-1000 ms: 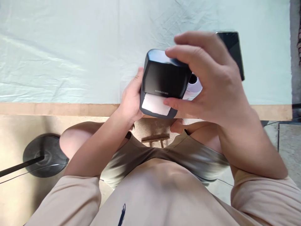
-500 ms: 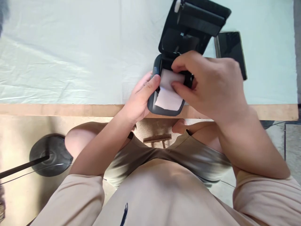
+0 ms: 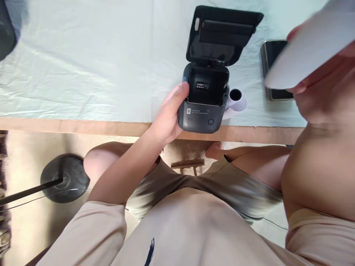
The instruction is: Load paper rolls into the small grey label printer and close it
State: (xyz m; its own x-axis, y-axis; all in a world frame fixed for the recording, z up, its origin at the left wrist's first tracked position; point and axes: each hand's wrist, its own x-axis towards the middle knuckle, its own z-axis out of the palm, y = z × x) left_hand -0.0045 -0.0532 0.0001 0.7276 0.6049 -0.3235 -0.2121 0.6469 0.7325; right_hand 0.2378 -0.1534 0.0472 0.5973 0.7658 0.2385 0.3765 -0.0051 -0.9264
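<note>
A dark label printer (image 3: 203, 120) is at the table's front edge with its lid (image 3: 222, 42) raised. Its paper compartment (image 3: 206, 87) shows bare inside, with a small printed label on the inner wall. Along the printer's left side my left hand (image 3: 169, 114) is closed on the body, thumb on the rim. Touching or just behind its right side lies a white paper roll (image 3: 241, 103) with a dark round core. At the upper right, my right hand (image 3: 313, 105) grips a smooth white object (image 3: 310, 51), close to the camera and blurred, its kind unclear.
A dark phone (image 3: 273, 48) lies right of the printer, partly covered by the white object. Pale cloth (image 3: 97, 66) covers the table, with a wooden front edge (image 3: 83, 125). A dark object (image 3: 5, 35) shows at far left. On the floor stands a round black base (image 3: 65, 177) with a pole.
The white paper has left the printer's compartment, and a paper roll now lies on the printer's right. My right hand has moved right and up, now holding a white object. My left hand still holds the printer.
</note>
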